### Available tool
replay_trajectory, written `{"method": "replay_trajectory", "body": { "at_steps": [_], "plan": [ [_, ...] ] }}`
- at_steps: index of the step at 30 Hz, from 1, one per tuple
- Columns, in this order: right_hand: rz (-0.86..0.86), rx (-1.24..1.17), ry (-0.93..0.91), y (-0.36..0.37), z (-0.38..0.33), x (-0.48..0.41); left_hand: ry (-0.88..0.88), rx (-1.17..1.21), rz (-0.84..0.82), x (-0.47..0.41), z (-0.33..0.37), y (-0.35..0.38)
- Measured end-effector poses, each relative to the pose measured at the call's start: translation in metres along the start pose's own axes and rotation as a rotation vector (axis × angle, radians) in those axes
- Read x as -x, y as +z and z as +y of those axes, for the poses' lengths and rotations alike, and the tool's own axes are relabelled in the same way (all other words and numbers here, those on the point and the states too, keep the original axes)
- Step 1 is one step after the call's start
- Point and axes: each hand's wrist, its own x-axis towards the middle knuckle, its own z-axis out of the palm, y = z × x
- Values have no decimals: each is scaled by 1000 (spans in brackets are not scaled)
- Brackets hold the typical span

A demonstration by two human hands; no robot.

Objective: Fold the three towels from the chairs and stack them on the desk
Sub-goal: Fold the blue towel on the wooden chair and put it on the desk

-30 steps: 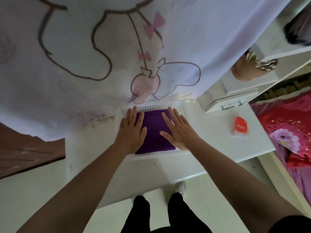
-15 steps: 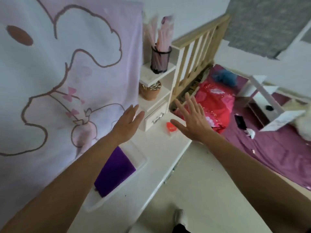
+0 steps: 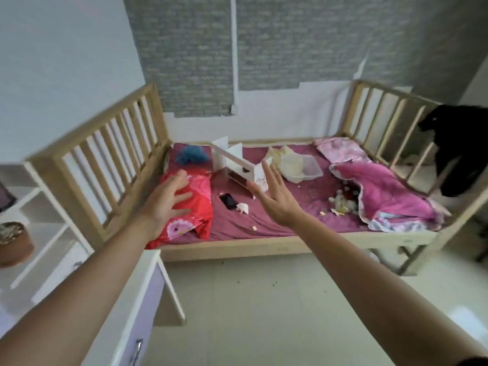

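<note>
Both your hands are raised in the air in front of the bed [image 3: 264, 244], and neither holds anything. Your left hand [image 3: 166, 204] is wide, fingers spread and slightly blurred, seen over the red pillow [image 3: 196, 215] at the bed's left end. Your right hand [image 3: 274, 199] is wide too, fingers straight and fanned, seen in front of a white rack [image 3: 235, 165] lying tipped on the mattress. You cannot tell from this view where the towels are. The tabletop [image 3: 124, 299] is at lower left, its white corner under your left forearm, with a lilac drawer [image 3: 140, 313] below its edge.

A clear bin [image 3: 311, 169] sits on the mattress just right of the rack, with a cream cloth [image 3: 289, 163] bunched in it and rising over its left rim. On the white shelves [image 3: 37, 204] at far left stands a brown pot [image 3: 15, 249]. Something pale and mottled fills its mouth, but you cannot tell what it is.

Between the pillow and your right hand lie a black phone [image 3: 228, 200] and a crumpled white scrap [image 3: 243, 207], close together. A pink quilt [image 3: 390, 196] is heaped at the bed's right end, with small pale bits [image 3: 340, 200] gathered at its left edge. A black garment [image 3: 459, 149] hangs over the right-end rail
</note>
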Motion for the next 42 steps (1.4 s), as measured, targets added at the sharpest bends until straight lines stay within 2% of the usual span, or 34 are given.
{"method": "replay_trajectory", "body": {
  "at_steps": [8, 12, 17, 19, 25, 30, 33, 38, 42],
  "plan": [
    [234, -281, 419, -141, 165, 55, -67, 18, -337, -62, 2, 224],
    [345, -393, 532, -193, 229, 80, -75, -28, -474, -93, -1, 320],
    [480, -359, 729, -265, 315, 117, -73, -56, -688, -140, 2, 472],
    [535, -355, 753, -300, 343, 129, -62, -51, -765, -155, 10, 532],
    [844, -450, 926, -429, 407, 168, -41, -56, -1115, -176, 50, 732],
    [1101, -588, 988, -500, 433, 228, -132, -54, -1319, -145, 75, 872],
    [1223, -600, 1000, -529, 462, 268, -111, -129, -1453, -122, 78, 947],
    [1330, -643, 1058, -583, 548, 326, -69, -214, -1501, -102, 72, 1080],
    [1355, -699, 1092, -657, 622, 345, -98, -231, -1433, -105, 87, 1179]
  ]
}}
